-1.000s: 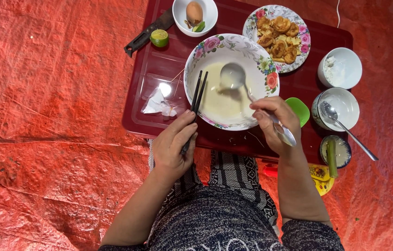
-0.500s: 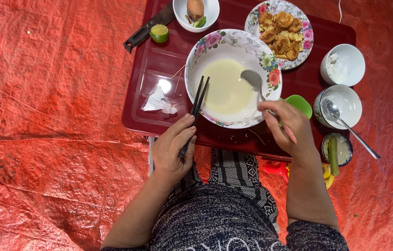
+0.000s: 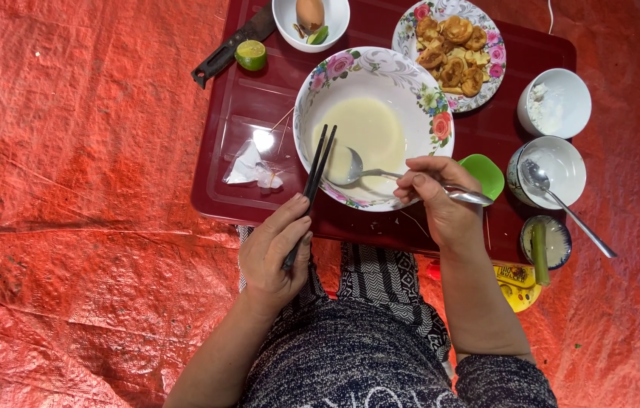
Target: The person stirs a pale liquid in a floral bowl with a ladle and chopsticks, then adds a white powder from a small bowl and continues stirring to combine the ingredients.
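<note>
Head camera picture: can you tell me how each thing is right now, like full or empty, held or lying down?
Flowered bowl: holds pale batter.
Spoon: in the batter, held by the right hand.
Chopsticks: together, tips on the bowl rim, held by the left hand.
Lime half: cut side up.
Knife: lying flat.
Flowered plate: loaded with fried pieces.
Small bowl: holds a whole egg.

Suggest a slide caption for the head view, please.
Right hand dips a spoon into the floral bowl; left hand holds chopsticks.
</note>
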